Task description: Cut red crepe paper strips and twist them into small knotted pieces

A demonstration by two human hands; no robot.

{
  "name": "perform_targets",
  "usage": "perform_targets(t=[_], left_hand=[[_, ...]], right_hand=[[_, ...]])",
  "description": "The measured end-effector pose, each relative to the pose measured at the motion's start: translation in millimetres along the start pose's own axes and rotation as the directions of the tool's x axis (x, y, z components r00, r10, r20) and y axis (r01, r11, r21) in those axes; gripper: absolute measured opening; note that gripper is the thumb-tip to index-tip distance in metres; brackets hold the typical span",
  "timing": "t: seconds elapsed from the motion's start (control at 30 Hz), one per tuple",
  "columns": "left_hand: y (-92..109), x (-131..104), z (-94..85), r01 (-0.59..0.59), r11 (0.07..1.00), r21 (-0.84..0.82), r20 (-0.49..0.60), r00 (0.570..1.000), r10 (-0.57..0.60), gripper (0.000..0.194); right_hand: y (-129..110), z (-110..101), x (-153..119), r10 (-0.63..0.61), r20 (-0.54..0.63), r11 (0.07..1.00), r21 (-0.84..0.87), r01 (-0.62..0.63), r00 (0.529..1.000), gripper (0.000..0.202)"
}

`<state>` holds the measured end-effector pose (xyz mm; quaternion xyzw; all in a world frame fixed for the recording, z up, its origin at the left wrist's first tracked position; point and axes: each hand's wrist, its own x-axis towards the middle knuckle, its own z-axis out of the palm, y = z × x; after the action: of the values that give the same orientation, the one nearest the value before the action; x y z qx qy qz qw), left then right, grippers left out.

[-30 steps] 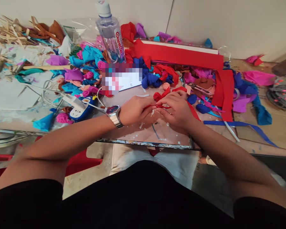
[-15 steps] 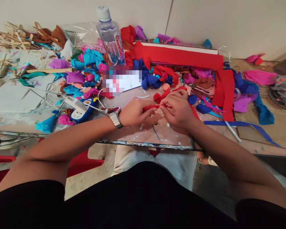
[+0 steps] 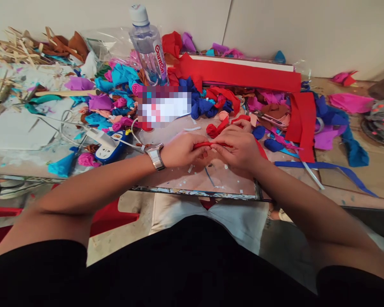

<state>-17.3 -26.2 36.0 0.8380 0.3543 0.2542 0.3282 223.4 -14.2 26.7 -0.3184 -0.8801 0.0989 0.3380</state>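
A thin rolled strip of red paper (image 3: 202, 145) is pinched between my two hands over the near middle of the table. My left hand (image 3: 183, 150) grips its left end between thumb and fingers. My right hand (image 3: 237, 147) pinches it further right, with the fingertips close to those of my left hand. Just beyond the hands lies a crumpled red piece (image 3: 217, 127). More red paper shows behind my right hand, partly hidden by it. Wide red strips (image 3: 302, 123) lie to the right, beside a pink cutter knife (image 3: 269, 118).
A water bottle (image 3: 149, 55) stands behind a phone (image 3: 169, 108). A blue-and-white power strip (image 3: 110, 147) with cables lies left of my hands. Crumpled coloured paper is heaped around, a long red sheet (image 3: 246, 77) lies at the back, and wooden sticks (image 3: 16, 49) are piled far left.
My right hand has shifted slightly left along the red strip, nearer to my left hand. Both hands still hold the strip, and the view has tilted a little.
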Motion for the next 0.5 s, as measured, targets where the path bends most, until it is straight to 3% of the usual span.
perform_targets(t=[0.23,0.4,0.5], left_hand=[[-2.4,4.7,-0.6,0.218,0.883,-0.416,0.162,0.973,-0.163,0.02],[3.6,6.3,-8.9,0.364,0.7,-0.615,0.322,0.926,-0.199,0.023],[6.7,6.3,-12.8,0.43,0.582,-0.691,0.365,0.901,-0.233,0.031]], right_hand=[[4.1,1.7,-1.7,0.002,-0.012,1.0,0.007,-0.001,1.0,0.018],[8.1,1.8,-3.2,-0.071,-0.048,0.997,0.007,0.072,0.996,0.018],[11.0,0.1,-3.4,-0.139,-0.063,0.99,0.015,0.14,0.988,0.02]])
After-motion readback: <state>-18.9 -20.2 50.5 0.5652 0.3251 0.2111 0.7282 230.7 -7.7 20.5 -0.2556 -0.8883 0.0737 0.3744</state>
